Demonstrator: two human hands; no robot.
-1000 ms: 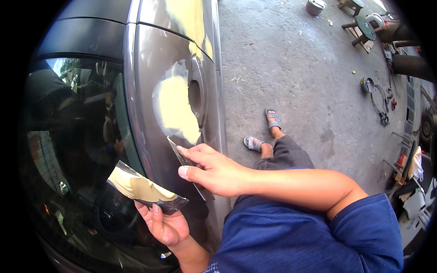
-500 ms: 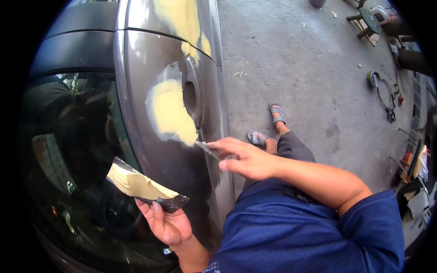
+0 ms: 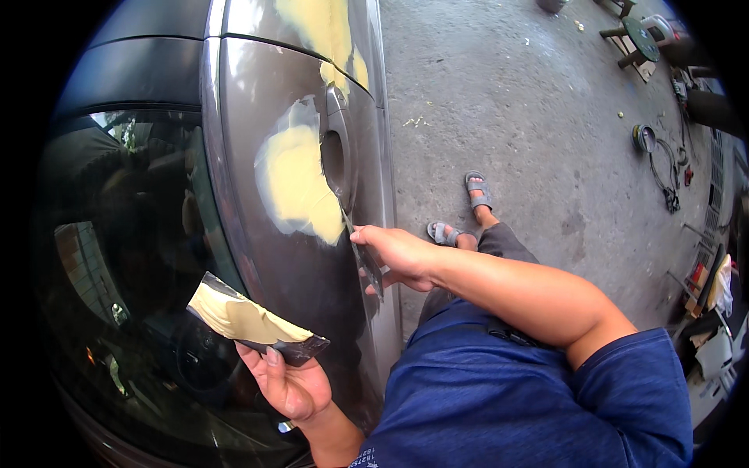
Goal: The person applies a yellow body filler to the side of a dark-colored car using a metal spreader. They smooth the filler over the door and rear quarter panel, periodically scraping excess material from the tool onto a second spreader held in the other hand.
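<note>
My left hand (image 3: 285,382) grips a dark flat plate (image 3: 304,351) heaped with pale yellow paste (image 3: 246,312), held over the car's lower left area by the window. In my right hand (image 3: 402,261) is a thin metal spreader (image 3: 365,261), its tip at the lower right edge of a yellow filler patch (image 3: 300,179) on the grey car door (image 3: 265,265). Just right of that patch is the recessed door handle (image 3: 338,125). A second filler patch (image 3: 320,23) lies above, across the panel seam.
Dark car glass (image 3: 125,203) fills the left. On the concrete floor (image 3: 523,109) are my sandalled feet (image 3: 476,191). At the right are a low green stool (image 3: 640,39), a round tin (image 3: 644,136) with a looped hose (image 3: 667,175), and assorted items (image 3: 706,288) along the edge.
My right hand has moved up and to the right with the spreader and has turned, its thumb now on top of the blade. The plate in my left hand stays nearly still.
</note>
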